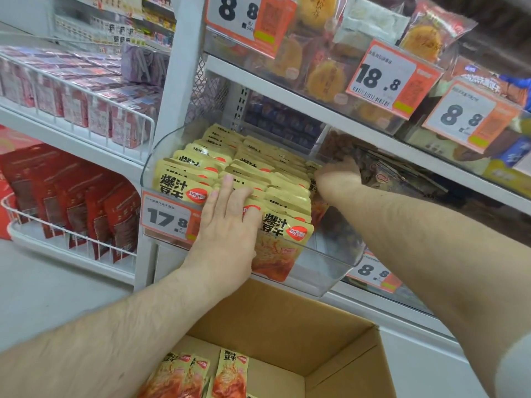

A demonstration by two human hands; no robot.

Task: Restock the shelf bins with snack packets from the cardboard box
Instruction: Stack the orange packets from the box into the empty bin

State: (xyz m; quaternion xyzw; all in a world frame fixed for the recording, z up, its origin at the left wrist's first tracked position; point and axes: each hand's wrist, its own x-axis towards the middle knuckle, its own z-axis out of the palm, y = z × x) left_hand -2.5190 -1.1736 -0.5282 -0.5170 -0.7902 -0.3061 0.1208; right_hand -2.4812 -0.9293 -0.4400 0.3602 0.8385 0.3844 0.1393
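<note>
Clear shelf bin: packed with upright rows of yellow snack packets; price tag 17.8 clipped to its front.
Left hand: fingers straight, laid flat on the front packets, gripping nothing.
Right hand: at the bin's back right edge (fingers hidden behind the packets, grip cannot be told).
Cardboard box: open, just below the bin; a few matching packets lie inside.

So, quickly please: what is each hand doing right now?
Left hand: open, fingers flat on the yellow snack packets in the clear bin.
Right hand: fingers hidden, cannot be told.
</note>
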